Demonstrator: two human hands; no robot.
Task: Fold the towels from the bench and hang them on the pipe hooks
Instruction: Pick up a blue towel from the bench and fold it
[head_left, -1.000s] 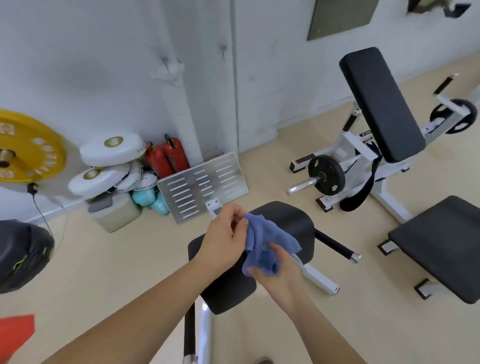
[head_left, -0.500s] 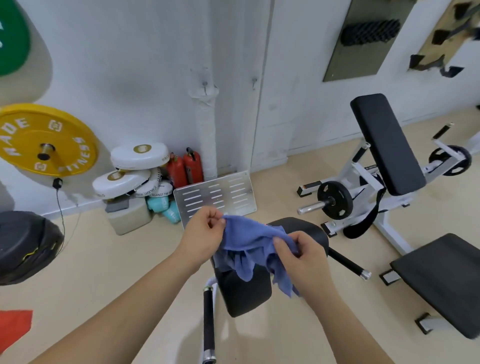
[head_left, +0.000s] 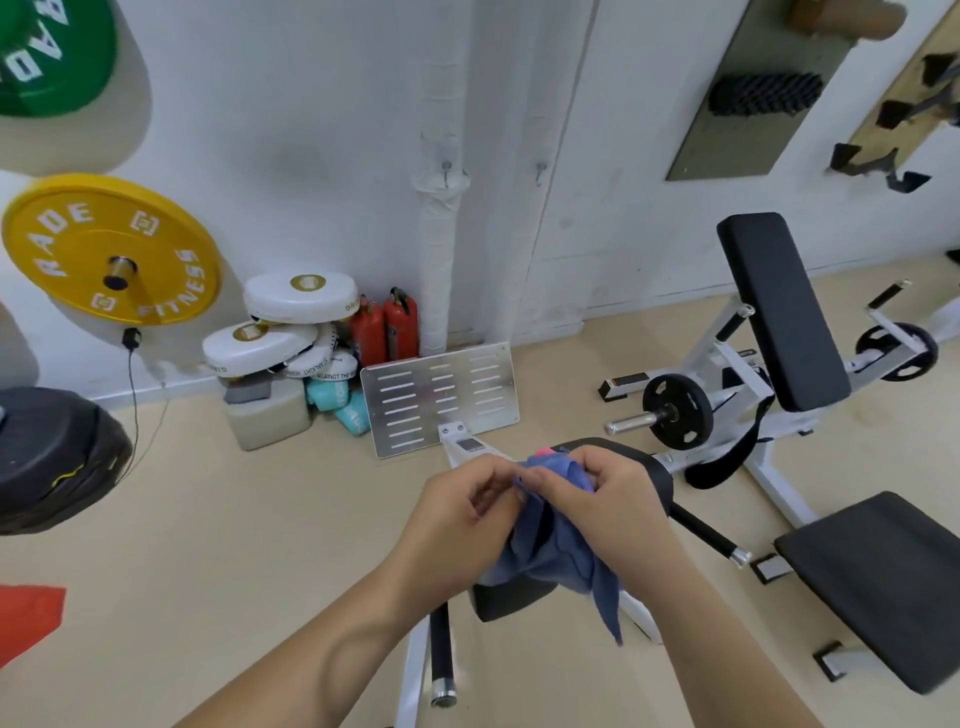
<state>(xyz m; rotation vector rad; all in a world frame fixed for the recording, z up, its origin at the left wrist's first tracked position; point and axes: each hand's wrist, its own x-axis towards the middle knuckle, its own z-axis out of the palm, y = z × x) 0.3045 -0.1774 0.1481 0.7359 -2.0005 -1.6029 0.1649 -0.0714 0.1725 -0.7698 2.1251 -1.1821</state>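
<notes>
Folding seems mid-step: left hand (head_left: 457, 514) and right hand (head_left: 608, 499) pinch the bunched blue towel (head_left: 561, 551) over the desk (head_left: 647, 470); next it needs squaring before the pipe hook (head_left: 445, 169).

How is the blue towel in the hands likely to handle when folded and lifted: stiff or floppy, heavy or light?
Probably floppy: the blue towel bunches between the left hand and right hand, and a corner dangles below. Likely light, since curled fingers alone hold it up. It may slump out of a fold unless held.
</notes>
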